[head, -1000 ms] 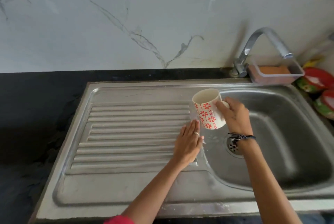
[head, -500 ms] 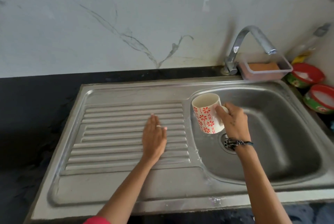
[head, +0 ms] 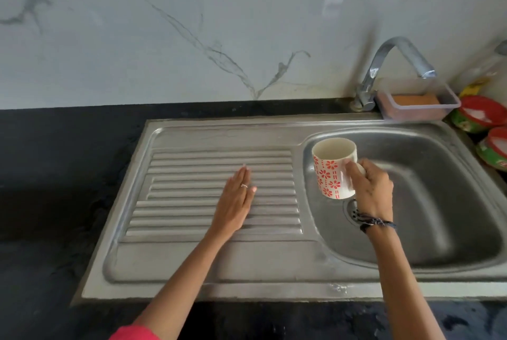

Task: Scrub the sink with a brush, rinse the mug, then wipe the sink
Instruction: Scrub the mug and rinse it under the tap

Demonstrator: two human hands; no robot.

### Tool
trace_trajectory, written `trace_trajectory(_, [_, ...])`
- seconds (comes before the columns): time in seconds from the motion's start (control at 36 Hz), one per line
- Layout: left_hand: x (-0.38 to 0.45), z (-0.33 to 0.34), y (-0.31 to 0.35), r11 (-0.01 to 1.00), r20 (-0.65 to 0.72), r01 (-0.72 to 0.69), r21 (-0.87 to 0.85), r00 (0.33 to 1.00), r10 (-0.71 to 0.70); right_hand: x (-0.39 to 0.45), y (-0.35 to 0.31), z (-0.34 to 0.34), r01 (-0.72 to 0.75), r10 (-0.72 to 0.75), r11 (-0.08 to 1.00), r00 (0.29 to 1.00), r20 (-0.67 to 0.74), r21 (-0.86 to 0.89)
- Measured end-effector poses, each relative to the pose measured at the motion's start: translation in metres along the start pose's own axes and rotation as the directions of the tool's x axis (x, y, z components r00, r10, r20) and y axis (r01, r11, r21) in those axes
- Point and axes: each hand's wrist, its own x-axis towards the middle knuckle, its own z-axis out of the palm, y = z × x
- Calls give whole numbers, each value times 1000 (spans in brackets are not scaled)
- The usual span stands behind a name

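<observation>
A white mug [head: 330, 172] with red flower patterns is held upright over the left part of the steel sink basin [head: 439, 202], above the drain [head: 350, 209]. My right hand [head: 370, 188] grips it at the handle side. My left hand [head: 236, 202] lies flat with straight fingers on the ribbed drainboard [head: 192, 175] left of the basin. No brush or cloth shows in view.
A chrome tap [head: 384, 65] stands behind the basin, no water running. A clear plastic tub [head: 417, 106] with an orange sponge sits beside it. Red-lidded green containers [head: 477, 117] stand at the right edge. Black counter [head: 55, 175] surrounds the sink; marble wall behind.
My left hand slid leftward across the drainboard ribs, away from the basin edge. The mug stays in my right hand, about level over the drain.
</observation>
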Motion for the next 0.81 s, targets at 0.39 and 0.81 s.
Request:
trace_trajectory(0.39, [-117, -64, -145, 876, -250, 452, 167, 879, -406, -68, -12, 46, 28, -37, 998, 981, 189, 52])
trace_trajectory(0.81, [-79, 26, 13, 967, 125, -57, 246, 992, 27, -105, -19, -6, 74, -77, 997, 994, 75, 36])
